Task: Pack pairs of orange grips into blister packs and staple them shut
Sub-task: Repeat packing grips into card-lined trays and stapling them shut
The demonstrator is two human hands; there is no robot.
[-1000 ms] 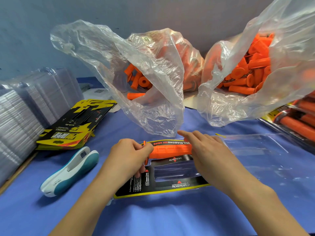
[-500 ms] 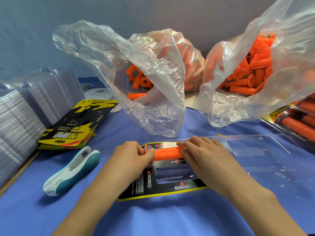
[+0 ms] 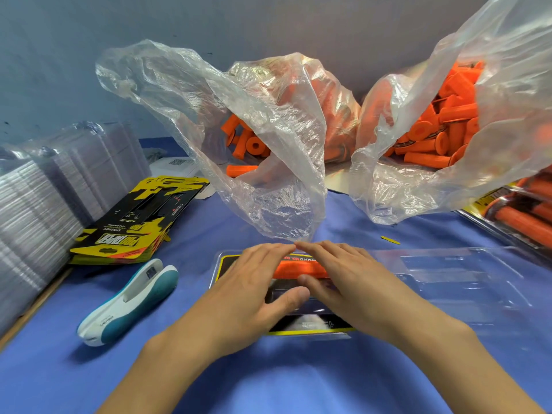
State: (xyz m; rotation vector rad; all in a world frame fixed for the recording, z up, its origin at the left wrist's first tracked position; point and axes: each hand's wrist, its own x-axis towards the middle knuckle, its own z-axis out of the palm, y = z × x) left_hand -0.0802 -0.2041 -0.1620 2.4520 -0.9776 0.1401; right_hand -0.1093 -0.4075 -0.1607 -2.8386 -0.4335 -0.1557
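Note:
An orange grip lies in the upper slot of a blister pack with a black and yellow card, on the blue cloth before me. My left hand lies flat over the pack's left half with straight fingers. My right hand lies flat over its right half, fingertips meeting the left hand's above the grip. The pack's clear lid lies open to the right. A white and teal stapler rests at the left.
Two clear plastic bags of orange grips stand behind the pack. A pile of black and yellow cards and stacks of clear blister shells sit at the left. Packed blister packs lie at the right edge.
My left hand let go of the grip's end and both hands flattened over the grip and the pack. The grip now sits down in its slot.

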